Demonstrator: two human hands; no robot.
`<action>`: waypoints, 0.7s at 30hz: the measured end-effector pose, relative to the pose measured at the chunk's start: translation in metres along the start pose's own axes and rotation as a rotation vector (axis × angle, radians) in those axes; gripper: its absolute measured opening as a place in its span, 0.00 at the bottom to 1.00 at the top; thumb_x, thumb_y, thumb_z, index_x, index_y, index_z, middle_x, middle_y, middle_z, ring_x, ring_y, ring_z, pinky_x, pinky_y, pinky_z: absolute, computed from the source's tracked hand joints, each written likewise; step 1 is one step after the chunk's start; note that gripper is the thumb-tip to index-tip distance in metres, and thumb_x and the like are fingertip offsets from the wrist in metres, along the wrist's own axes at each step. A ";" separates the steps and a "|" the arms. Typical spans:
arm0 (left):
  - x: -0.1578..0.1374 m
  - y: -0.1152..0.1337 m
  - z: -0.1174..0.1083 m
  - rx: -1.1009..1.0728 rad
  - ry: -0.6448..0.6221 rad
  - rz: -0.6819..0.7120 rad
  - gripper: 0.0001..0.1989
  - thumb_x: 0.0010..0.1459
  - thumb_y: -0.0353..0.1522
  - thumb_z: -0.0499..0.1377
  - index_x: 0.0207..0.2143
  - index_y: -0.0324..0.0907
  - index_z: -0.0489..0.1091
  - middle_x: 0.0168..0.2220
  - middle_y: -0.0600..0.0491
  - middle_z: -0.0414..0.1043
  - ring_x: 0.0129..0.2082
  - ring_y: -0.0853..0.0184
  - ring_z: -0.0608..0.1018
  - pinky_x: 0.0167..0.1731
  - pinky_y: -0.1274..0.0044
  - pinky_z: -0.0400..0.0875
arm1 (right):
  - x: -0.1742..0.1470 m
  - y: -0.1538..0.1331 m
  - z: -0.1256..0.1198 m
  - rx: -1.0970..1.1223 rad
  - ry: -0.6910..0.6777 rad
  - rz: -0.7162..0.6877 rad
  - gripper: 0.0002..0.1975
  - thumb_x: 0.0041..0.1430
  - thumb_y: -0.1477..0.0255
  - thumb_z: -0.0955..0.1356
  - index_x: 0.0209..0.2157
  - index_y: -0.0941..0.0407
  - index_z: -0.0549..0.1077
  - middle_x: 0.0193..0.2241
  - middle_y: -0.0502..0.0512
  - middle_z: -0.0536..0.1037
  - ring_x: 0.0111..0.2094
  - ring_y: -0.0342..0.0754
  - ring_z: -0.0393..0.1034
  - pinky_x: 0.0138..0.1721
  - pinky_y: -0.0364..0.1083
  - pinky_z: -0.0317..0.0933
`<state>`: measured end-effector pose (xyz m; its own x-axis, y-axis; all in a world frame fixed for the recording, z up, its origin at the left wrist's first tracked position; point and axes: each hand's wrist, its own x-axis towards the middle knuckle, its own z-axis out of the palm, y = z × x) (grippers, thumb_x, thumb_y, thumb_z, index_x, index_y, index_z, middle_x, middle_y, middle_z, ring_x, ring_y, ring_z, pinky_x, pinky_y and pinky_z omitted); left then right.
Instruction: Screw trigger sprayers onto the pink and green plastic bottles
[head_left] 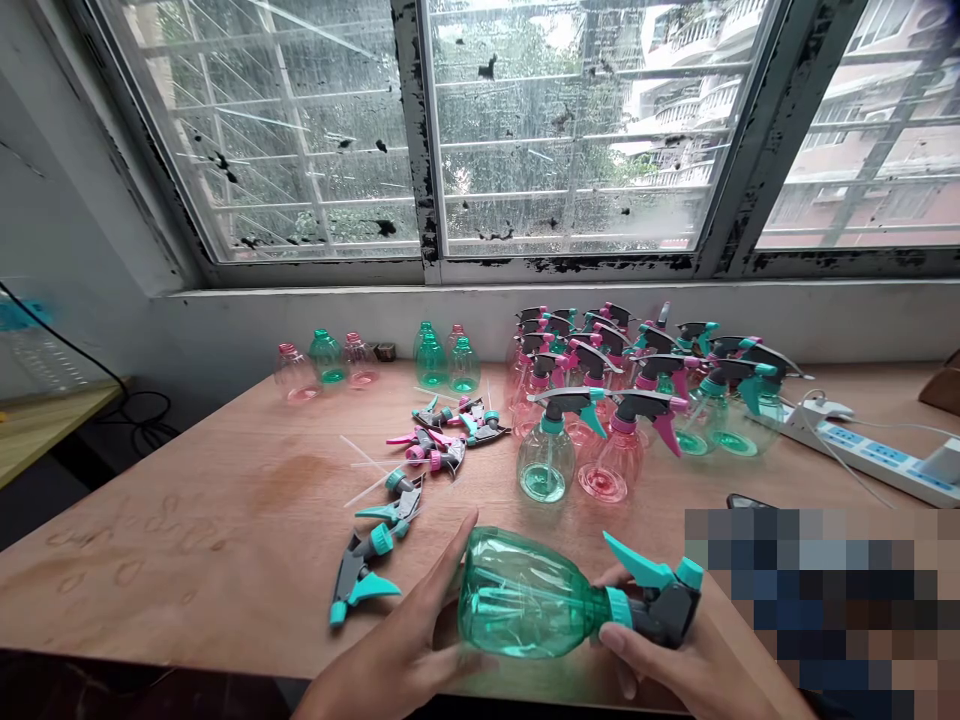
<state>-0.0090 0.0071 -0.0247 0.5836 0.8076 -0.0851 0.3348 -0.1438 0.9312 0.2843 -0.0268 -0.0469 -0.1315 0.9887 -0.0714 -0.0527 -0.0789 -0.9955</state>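
The left hand's (412, 635) grip is closed around the base end of a green bottle (525, 595), tilted on its side above the front of the bench (187, 540). The right hand's (686, 655) grip closes on the teal-and-black spray head (664, 605) at its neck, though those fingers seem partly hidden. Loose spray heads (351, 580) lie left; filled-out rows of spray bottles (611, 468) stand beyond.

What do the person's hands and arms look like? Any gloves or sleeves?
The left hand and right hand are bare, with no gloves. No sleeve, watch or bracelet shows in view. I see no rings, though parts of both hands are hidden.
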 end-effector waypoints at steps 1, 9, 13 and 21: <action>0.000 -0.001 0.000 -0.022 -0.013 -0.001 0.52 0.61 0.40 0.65 0.72 0.55 0.29 0.75 0.54 0.35 0.74 0.55 0.48 0.71 0.65 0.47 | 0.000 0.001 0.000 -0.006 -0.002 0.000 0.26 0.50 0.48 0.76 0.37 0.56 0.77 0.17 0.47 0.73 0.20 0.47 0.68 0.25 0.45 0.63; -0.002 0.001 0.000 0.045 -0.009 -0.014 0.53 0.59 0.40 0.66 0.73 0.51 0.32 0.76 0.54 0.34 0.74 0.55 0.46 0.71 0.63 0.42 | 0.002 0.006 -0.002 0.023 0.002 -0.008 0.27 0.49 0.47 0.76 0.38 0.56 0.77 0.18 0.46 0.71 0.19 0.46 0.68 0.24 0.45 0.65; -0.002 0.010 0.001 0.122 0.024 -0.016 0.51 0.62 0.35 0.64 0.72 0.54 0.29 0.75 0.55 0.36 0.74 0.56 0.46 0.71 0.64 0.41 | 0.003 0.011 -0.004 0.042 0.013 -0.015 0.27 0.50 0.48 0.76 0.41 0.56 0.77 0.18 0.45 0.70 0.19 0.47 0.69 0.22 0.45 0.65; -0.002 0.005 0.001 0.025 0.012 -0.050 0.53 0.60 0.43 0.65 0.73 0.51 0.31 0.75 0.54 0.34 0.74 0.53 0.46 0.71 0.62 0.42 | 0.002 0.010 -0.003 0.015 -0.001 0.000 0.26 0.50 0.49 0.76 0.38 0.57 0.79 0.19 0.49 0.75 0.21 0.48 0.70 0.25 0.47 0.66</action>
<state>-0.0080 0.0042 -0.0201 0.5569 0.8209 -0.1267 0.3815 -0.1172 0.9169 0.2868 -0.0248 -0.0570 -0.1323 0.9887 -0.0711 -0.0679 -0.0806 -0.9944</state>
